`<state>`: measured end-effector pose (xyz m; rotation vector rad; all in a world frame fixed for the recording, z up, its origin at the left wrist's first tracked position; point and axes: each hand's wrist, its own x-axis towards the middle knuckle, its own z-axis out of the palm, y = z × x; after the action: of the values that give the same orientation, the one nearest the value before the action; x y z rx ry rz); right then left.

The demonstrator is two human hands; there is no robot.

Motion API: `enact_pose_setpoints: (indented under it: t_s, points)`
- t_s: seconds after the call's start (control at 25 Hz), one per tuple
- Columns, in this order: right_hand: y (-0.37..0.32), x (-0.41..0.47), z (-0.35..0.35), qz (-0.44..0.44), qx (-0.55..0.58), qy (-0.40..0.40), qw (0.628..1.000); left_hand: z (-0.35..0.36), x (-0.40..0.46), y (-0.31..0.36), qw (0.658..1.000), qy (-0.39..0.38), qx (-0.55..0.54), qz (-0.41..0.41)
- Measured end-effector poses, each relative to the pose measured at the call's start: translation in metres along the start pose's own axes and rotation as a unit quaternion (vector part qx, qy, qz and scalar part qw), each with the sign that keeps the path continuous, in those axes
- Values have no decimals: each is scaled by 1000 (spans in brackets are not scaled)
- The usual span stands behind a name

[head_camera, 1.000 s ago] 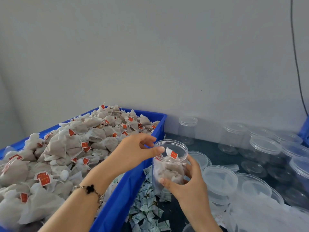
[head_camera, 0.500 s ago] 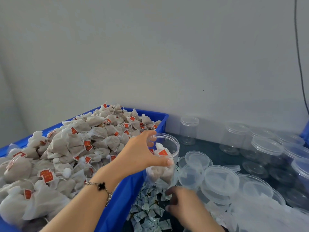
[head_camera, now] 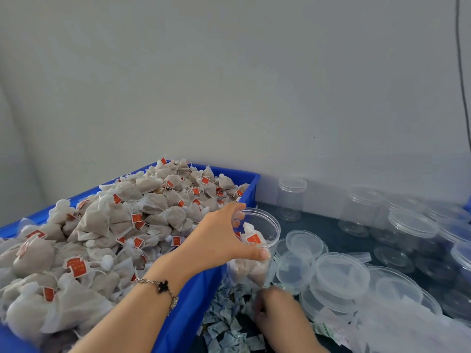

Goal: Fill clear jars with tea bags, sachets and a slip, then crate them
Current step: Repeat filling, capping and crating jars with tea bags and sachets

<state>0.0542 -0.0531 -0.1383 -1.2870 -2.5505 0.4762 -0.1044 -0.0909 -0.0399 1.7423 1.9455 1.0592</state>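
Gripping a clear jar (head_camera: 257,240) by its open rim, the left hand (head_camera: 219,238) curls its fingers over the near edge and its thumb round the side, holding the jar just beside the right wall of a blue crate (head_camera: 204,289). The jar is partly filled with tea bags (head_camera: 251,271); one bag with a red tag sits highest, near the mouth. A bracelet (head_camera: 159,289) with a black clover charm circles the left wrist.

The blue crate is heaped above its rim with grey-white tea bags (head_camera: 107,240), each with a small red tag on a string.

Below the jar, the right hand (head_camera: 277,309) is lowered into a loose pile of small pale sachets (head_camera: 229,324) on the dark table (head_camera: 328,225). It is blurred, knuckles up, fingers bent down into the pile; whether it has pinched a sachet cannot be told.

To the right of the jar, clear round lids (head_camera: 341,273) lie overlapping one another, crowding the space beside the right hand. Farther back and to the right stand empty clear jars (head_camera: 291,197), some open, some with lids on, against a grey wall (head_camera: 229,85). A dark cable (head_camera: 462,72) hangs down the wall at far right.
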Motion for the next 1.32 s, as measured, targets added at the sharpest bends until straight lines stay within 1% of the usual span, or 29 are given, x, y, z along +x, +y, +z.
enact_pose_setpoints:
  t_s: [0.08,0.12,0.16,0.24,0.28,0.32,0.36,0.44,0.48,0.6,0.68,0.76,0.8,0.92,1.0,1.08,1.2,1.24,1.32]
  points:
    - [11,-1,-26,54,51,85,994,0,0,-1,1000,2,-1,3]
    - [17,-2,-40,72,93,142,983,0,0,-1,1000,-4,3,6]
    - [20,-5,-54,73,151,205,964,1,0,-2,1000,-14,11,9]
    - [18,-12,-77,15,260,331,907,5,-2,-2,999,-45,21,13]
    - [14,-16,-84,-27,275,358,892,7,-3,-2,998,-62,23,15]
    - [9,-18,-87,-64,274,354,892,9,-4,-2,997,-77,25,17]
    - [5,-18,-86,-90,267,327,902,10,-4,-1,996,-88,27,19]
    - [3,-16,-79,-112,241,266,927,13,-5,1,994,-104,27,27]
    - [4,-14,-75,-112,233,257,931,15,-5,2,993,-109,28,30]
    - [7,-14,-80,-99,235,263,930,17,-7,6,993,-114,25,35]
    - [9,-17,-95,-88,271,285,915,14,-8,10,992,-116,28,39]
    - [21,-25,-116,-60,300,316,898,16,-12,20,992,-115,25,47]
    - [29,-29,-128,-43,292,321,900,18,-15,27,992,-110,12,52]
    - [65,-51,-161,17,193,292,937,30,-21,61,992,-98,-51,60]
    - [94,-74,-176,70,125,263,954,38,-25,84,991,-92,-83,57]
    - [124,-101,-183,144,61,226,962,49,-29,105,988,-90,-111,52]
    - [160,-142,-174,238,-47,143,960,72,-44,132,986,-96,-129,49]
    - [170,-151,-168,250,-71,110,959,81,-49,139,985,-100,-130,51]
    - [186,-164,-155,241,-82,48,966,99,-58,151,985,-102,-132,54]
